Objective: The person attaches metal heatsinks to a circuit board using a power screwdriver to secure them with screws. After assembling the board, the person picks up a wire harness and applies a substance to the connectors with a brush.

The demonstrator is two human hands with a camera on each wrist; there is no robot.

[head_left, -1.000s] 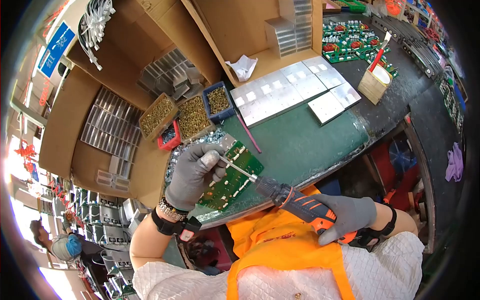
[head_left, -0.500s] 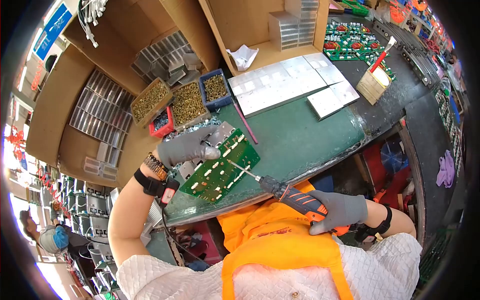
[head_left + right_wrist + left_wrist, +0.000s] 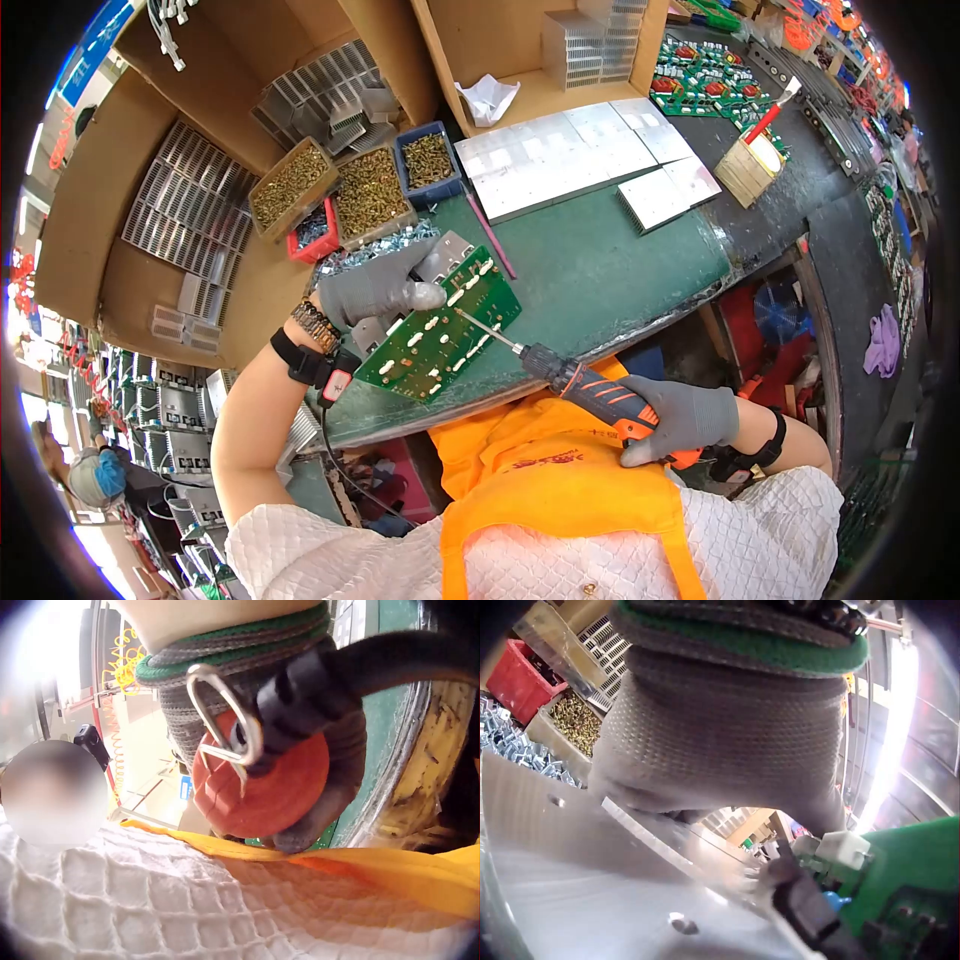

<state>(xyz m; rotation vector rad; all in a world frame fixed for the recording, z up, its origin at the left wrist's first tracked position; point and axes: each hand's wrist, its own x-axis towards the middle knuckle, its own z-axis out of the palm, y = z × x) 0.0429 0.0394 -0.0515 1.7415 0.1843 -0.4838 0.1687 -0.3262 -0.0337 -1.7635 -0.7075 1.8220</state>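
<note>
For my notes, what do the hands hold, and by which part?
The right hand holds the power screwdriver by its rear handle; the left hand, the circuit board by its upper left edge.

Part of the circuit board (image 3: pixel 445 325) is hidden by the left hand (image 3: pixel 375 290), and whether the bit (image 3: pixel 490 333) touches the board cannot be told. To the board's right, the right hand (image 3: pixel 688 420) covers some of the driver (image 3: pixel 605 398). Below the board, the lettering on the apron (image 3: pixel 560 500) is too small to read. Far up and left of it, white cables (image 3: pixel 168 32) are cut off by the head view's top edge.
</note>
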